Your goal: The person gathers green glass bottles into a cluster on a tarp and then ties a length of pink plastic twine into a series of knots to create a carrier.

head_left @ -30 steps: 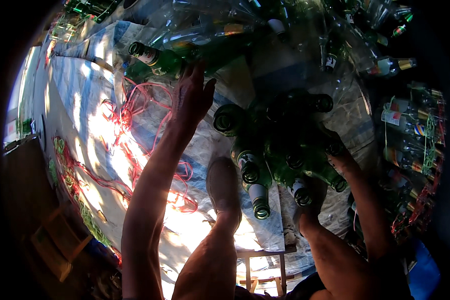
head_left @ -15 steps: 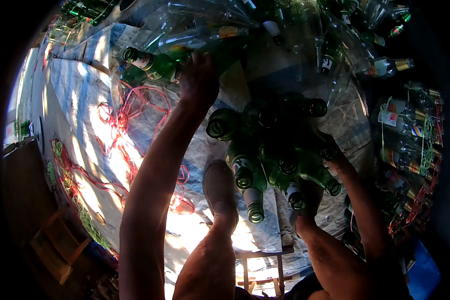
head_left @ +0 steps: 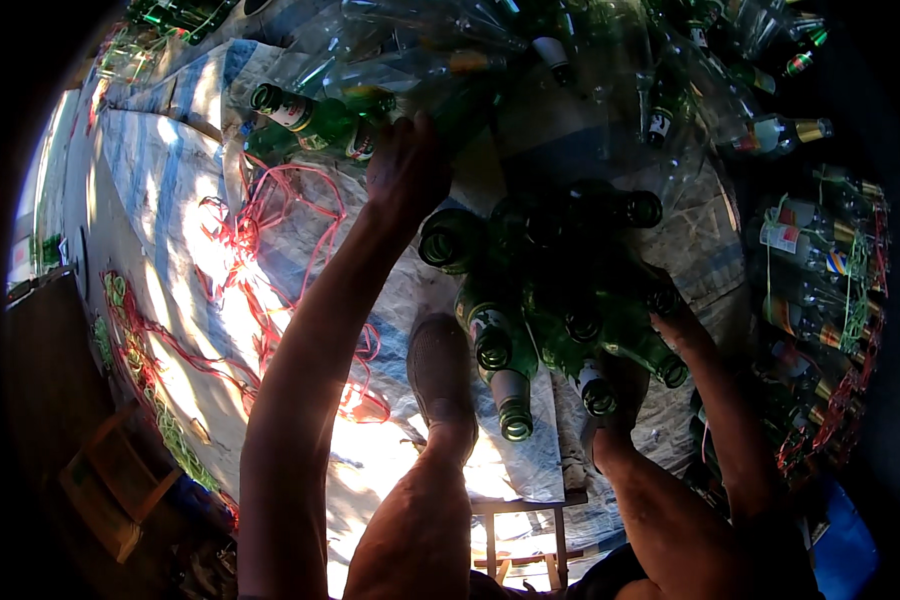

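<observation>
A cluster of several green glass bottles [head_left: 510,345] stands between my feet, mouths turned up toward me. My right hand [head_left: 675,318] presses against the cluster's right side, its fingers mostly hidden in shadow among the bottles. Farther off to the left, my left hand [head_left: 407,165] curls around a dark green bottle [head_left: 470,108] at the edge of a bottle pile; deep shade blurs its grip. Just left of that hand lies a labelled green bottle [head_left: 305,112], its mouth pointing left.
Clear bottles [head_left: 410,65] are heaped at the far side. Tied rows of bottles [head_left: 810,250] line the right. Tangled red twine [head_left: 255,265] lies on the blue-and-white sheet [head_left: 155,170], with green cord [head_left: 175,445] along its left edge. A wooden stool [head_left: 115,485] is at lower left.
My left hand has shifted slightly right, away from the labelled green bottle. My right hand and the cluster keep nearly the same place.
</observation>
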`<state>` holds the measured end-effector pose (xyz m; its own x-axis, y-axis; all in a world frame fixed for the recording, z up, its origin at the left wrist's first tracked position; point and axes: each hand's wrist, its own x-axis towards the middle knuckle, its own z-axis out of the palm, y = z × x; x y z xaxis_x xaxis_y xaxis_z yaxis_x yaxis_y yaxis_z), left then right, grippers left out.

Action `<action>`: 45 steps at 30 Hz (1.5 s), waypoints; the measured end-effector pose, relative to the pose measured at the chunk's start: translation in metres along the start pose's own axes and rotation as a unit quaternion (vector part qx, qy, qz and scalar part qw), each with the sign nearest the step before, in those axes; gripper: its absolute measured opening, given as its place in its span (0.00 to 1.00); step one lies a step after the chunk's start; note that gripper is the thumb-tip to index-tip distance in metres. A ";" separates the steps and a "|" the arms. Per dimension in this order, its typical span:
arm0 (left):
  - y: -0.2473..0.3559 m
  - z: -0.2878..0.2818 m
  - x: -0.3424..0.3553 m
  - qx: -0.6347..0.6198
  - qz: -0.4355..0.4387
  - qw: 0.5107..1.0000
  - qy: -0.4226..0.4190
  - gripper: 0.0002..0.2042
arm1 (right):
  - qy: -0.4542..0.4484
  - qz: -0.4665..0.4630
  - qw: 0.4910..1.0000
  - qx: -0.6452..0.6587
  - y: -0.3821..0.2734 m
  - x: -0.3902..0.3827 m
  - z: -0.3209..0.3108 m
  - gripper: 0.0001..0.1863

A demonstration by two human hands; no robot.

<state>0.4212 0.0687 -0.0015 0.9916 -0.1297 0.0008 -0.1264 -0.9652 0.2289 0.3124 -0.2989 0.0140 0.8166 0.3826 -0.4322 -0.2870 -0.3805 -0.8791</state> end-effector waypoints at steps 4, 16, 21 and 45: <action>-0.004 -0.003 -0.008 -0.036 -0.005 0.999 -0.013 0.18 | 0.000 0.013 1.000 -0.003 -0.001 -0.001 -0.003 0.20; -0.024 -0.015 -0.047 -0.058 0.030 0.998 -0.009 0.30 | 0.003 0.009 1.000 -0.003 0.004 -0.003 -0.003 0.18; -0.030 -0.020 -0.070 -0.022 0.014 0.999 -0.045 0.33 | -0.027 -0.008 0.999 0.018 0.054 0.002 -0.006 0.17; -0.047 0.004 -0.096 -0.099 -0.099 0.989 -0.046 0.21 | -0.027 0.023 0.993 -0.117 0.071 0.002 -0.004 0.26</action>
<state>0.3318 0.1260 -0.0162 0.9883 0.0279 -0.1503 0.0867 -0.9118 0.4014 0.2955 -0.3285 -0.0488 0.7758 0.4025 -0.4860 -0.1937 -0.5811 -0.7904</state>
